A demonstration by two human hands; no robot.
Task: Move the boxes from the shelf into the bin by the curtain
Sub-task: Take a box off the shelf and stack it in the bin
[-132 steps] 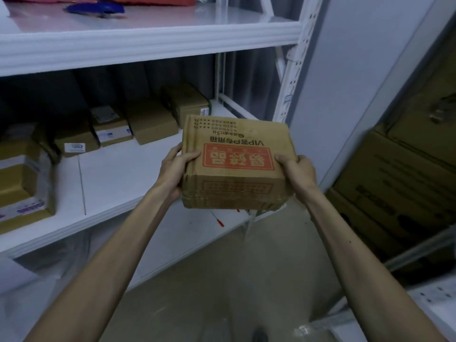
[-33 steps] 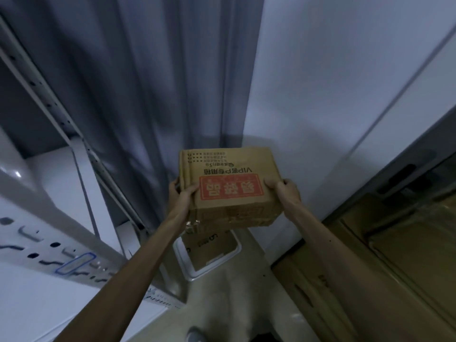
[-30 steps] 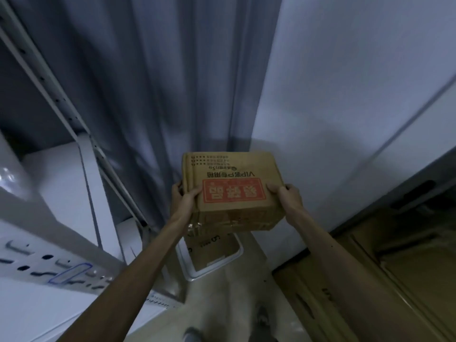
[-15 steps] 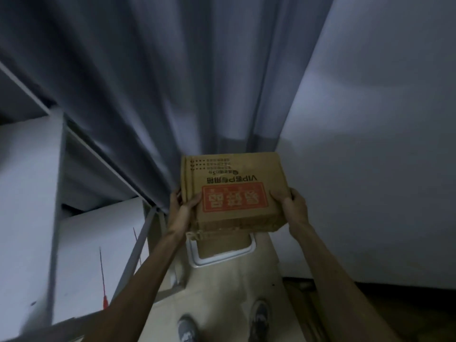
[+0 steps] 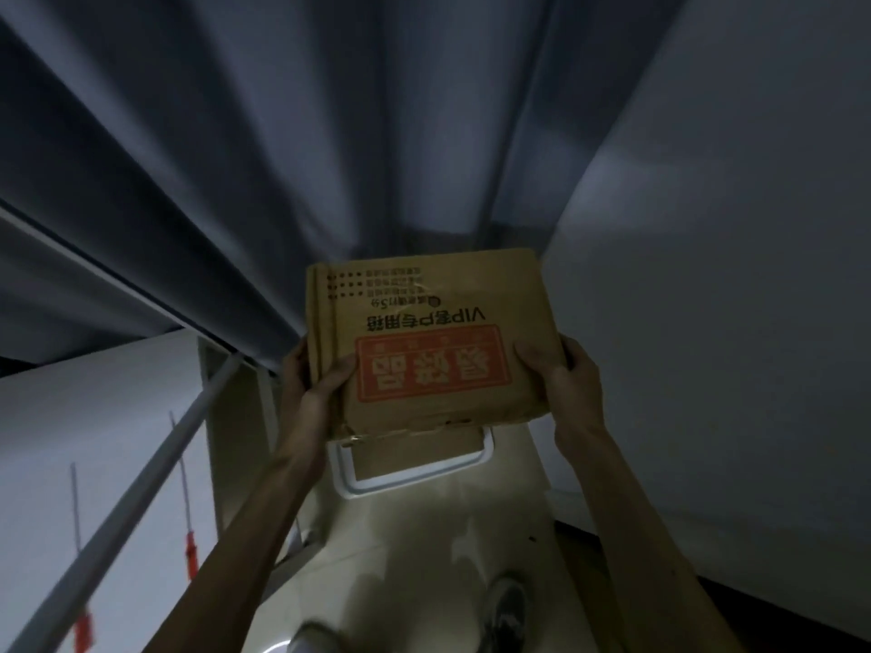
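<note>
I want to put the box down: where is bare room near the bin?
Bare floor lies between the bin and the shoes. The bin is crowded: a second box fills the part that shows. The held box hides the rest.

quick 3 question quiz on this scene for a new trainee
1. True or false: only one hand holds the cardboard box.
2. Where is the white bin in the view? A) just below the held box, on the floor by the curtain; B) level with the box, to its right; C) above the box.
3. Fill in: the colour of the box's big printed label is ____.

Key: 1 false, the left hand and right hand both grip its sides. 2 A. 3 red.
</note>
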